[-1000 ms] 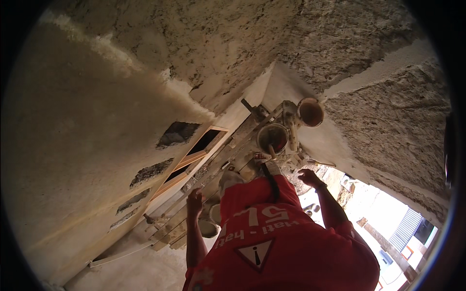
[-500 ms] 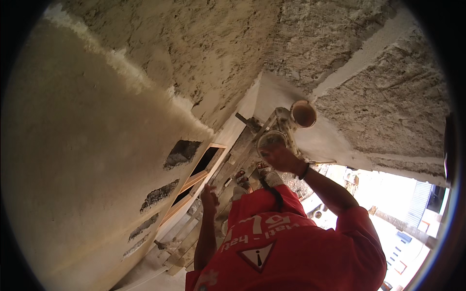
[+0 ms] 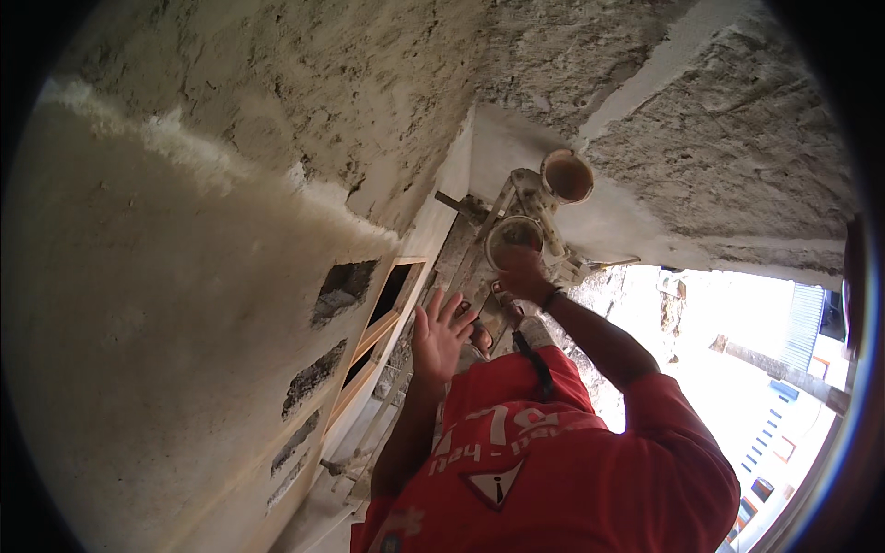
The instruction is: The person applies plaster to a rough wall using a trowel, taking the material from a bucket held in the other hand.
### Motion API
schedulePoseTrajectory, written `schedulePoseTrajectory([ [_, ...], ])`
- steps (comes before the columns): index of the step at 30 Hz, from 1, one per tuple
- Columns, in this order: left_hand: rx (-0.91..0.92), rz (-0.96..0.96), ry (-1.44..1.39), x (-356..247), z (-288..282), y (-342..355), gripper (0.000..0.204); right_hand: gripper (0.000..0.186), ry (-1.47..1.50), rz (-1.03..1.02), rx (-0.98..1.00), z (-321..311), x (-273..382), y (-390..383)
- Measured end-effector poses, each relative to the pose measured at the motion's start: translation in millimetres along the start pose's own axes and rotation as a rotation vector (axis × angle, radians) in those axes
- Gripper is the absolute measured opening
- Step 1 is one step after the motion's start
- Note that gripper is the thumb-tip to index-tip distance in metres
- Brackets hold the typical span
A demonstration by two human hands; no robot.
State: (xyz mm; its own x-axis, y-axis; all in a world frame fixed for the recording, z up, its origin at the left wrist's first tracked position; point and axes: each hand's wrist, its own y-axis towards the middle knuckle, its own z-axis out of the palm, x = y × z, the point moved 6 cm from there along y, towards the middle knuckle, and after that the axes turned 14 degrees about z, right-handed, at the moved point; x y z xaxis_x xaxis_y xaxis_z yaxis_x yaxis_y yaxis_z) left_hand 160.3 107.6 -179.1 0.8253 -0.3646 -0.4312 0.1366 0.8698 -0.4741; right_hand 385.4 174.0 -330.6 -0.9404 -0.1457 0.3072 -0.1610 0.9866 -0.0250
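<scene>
Walls fill most of the view: a smooth stretch [image 3: 184, 313] on the left, rough plaster [image 3: 369, 111] above it, and a coarse face [image 3: 728, 175] to the right. Next comes the person's red shirt [image 3: 572, 479], seen from above. A wooden frame [image 3: 376, 332] with dark openings sits low along the left side. Beyond the feet [image 3: 481, 338], the nearer bucket [image 3: 498, 238] stands just in front of a second bucket [image 3: 566, 181], with worn timber [image 3: 525, 187] beside both.

The right hand [image 3: 525, 274] reaches into the nearer bucket; its fingertips are shaded and blurred, so I cannot tell whether its grip is closed on anything. The left hand [image 3: 441, 343] is raised, palm showing and fingers spread, its grip released and holding nothing.

The step in hand looks like this reach. It would go best with the forearm clear of the rim, the fingers settled before any pull, and weight balanced over both feet; the free left hand could steady the bucket. The dark wristband [image 3: 551, 297] is best kept above the contents.
</scene>
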Motion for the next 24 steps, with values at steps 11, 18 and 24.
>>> schedulePoseTrajectory([
  [11,-0.383,-0.300,1.321,1,-406,-108,0.036,0.037,0.273,0.810,0.560,45,-140,-152],
  [18,-0.471,-0.332,1.052,50,-356,-95,0.044,0.038,0.331,0.761,0.697,147,-120,-214],
  [24,-0.535,-0.280,0.883,71,-383,-88,0.044,0.044,0.343,0.888,0.701,270,-145,-122],
])
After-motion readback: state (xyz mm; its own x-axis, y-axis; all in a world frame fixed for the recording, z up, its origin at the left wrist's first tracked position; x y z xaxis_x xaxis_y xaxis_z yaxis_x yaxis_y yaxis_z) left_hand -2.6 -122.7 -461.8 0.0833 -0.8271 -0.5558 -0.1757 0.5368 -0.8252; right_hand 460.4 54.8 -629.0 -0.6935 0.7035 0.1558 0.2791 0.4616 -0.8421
